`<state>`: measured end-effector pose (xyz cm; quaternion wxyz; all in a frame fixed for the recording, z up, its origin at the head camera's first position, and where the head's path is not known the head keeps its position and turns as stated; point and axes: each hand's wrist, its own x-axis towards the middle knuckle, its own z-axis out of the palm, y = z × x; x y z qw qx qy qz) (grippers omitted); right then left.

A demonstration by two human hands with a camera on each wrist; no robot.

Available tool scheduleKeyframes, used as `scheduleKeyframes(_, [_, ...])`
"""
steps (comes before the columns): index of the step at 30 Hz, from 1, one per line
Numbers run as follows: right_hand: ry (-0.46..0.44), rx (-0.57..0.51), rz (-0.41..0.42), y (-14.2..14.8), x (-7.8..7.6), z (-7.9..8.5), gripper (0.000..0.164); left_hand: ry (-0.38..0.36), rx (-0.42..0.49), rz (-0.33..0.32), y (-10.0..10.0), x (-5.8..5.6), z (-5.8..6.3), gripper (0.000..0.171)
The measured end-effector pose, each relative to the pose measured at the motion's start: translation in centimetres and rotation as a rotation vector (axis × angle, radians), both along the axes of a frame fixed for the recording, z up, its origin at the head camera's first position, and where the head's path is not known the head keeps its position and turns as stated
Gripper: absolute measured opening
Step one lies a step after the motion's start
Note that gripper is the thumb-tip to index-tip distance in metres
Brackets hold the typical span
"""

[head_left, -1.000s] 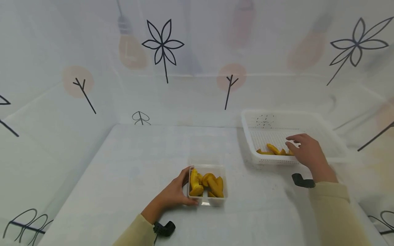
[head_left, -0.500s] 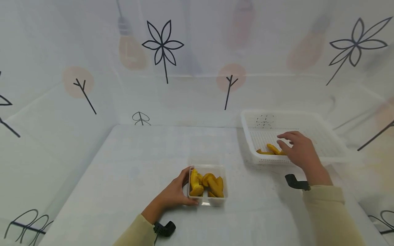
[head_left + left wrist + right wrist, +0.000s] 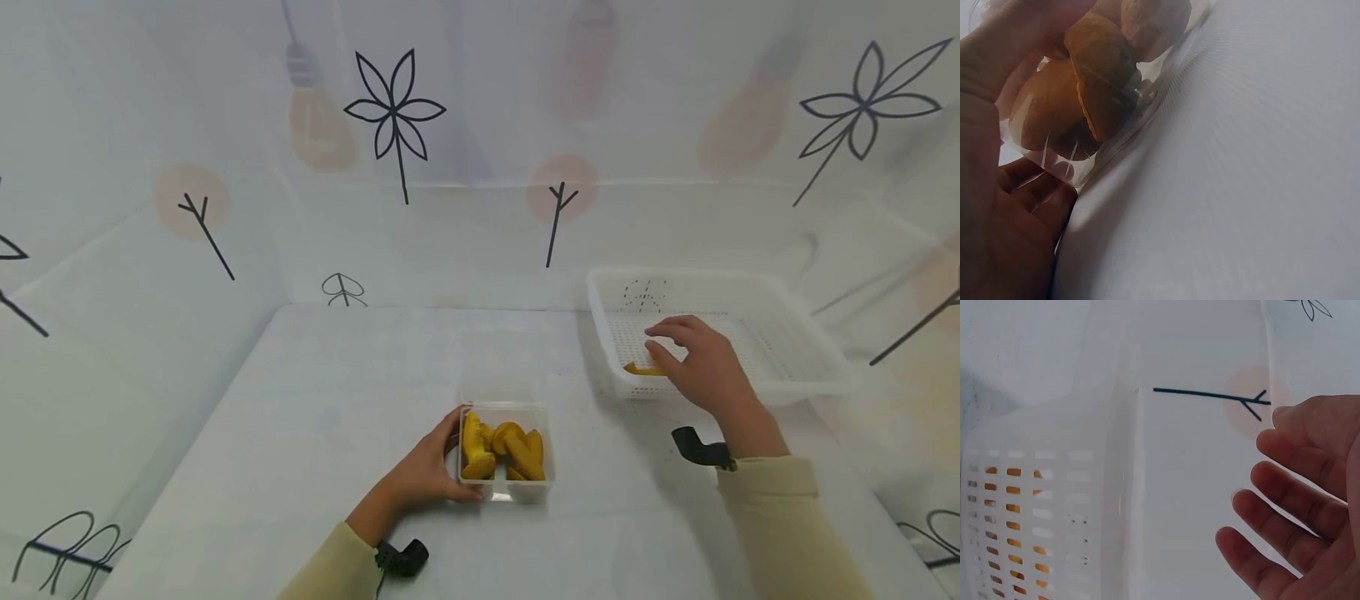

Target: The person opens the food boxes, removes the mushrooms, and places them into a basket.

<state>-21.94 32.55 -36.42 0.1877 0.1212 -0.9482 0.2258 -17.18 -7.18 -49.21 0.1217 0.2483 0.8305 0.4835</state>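
My left hand (image 3: 423,471) grips the left side of a clear plastic box (image 3: 550,454), thumb along its near side and fingers at the far left corner. Inside the box lie several yellow mushroom-shaped pieces (image 3: 525,452). In the left wrist view the pieces (image 3: 1100,72) show through the box wall. My right hand (image 3: 705,367) hovers over the left part of a white perforated basket (image 3: 806,389), fingers apart and loosely bent, holding nothing. A yellow piece (image 3: 642,369) shows beside its thumb; others are hidden behind the hand. The right wrist view shows yellow through the basket's slots (image 3: 1015,506).
A white cloth-covered table (image 3: 337,400) bears the box near the middle and the basket at the back right. Behind it hangs a white printed curtain (image 3: 465,233), close to the basket's far side. Each wrist wears a small black camera (image 3: 703,447).
My right hand has moved left over the basket, covering more of the yellow pieces there. My left hand and the box have stayed in place.
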Motion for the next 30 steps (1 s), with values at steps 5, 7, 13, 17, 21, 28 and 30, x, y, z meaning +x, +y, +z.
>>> scheduleKeyframes(5, [0.047, -0.001, 0.053, -0.8, 0.3, -0.2, 0.020, 0.005, 0.004, -0.015, -0.1, 0.0, -0.1, 0.118])
scheduleKeyframes(7, [0.043, -0.006, 0.066, -1.2, 0.5, -0.2, 0.020, 0.010, 0.008, -0.018, -0.2, -0.1, -0.2, 0.116])
scheduleKeyframes(13, [0.046, -0.017, 0.105, -2.2, 0.9, -0.1, 0.020, 0.025, 0.009, -0.030, -0.3, -0.2, -0.4, 0.115])
scheduleKeyframes(17, [0.079, -0.024, 0.153, -3.0, 1.1, -0.2, 0.019, 0.022, 0.008, -0.036, -0.4, -0.2, -0.4, 0.113])
scheduleKeyframes(21, [0.114, -0.024, 0.193, -4.0, 1.2, -0.4, 0.018, 0.019, 0.008, -0.036, -0.4, -0.2, -0.3, 0.112])
scheduleKeyframes(28, [0.083, -0.001, 0.242, -5.6, 1.4, -0.6, 0.018, 0.008, 0.015, -0.035, -0.3, -0.3, -0.1, 0.113])
scheduleKeyframes(30, [0.051, 0.009, 0.251, -6.0, 1.6, -0.6, 0.018, 0.001, 0.018, -0.033, -0.3, -0.3, 0.0, 0.114])
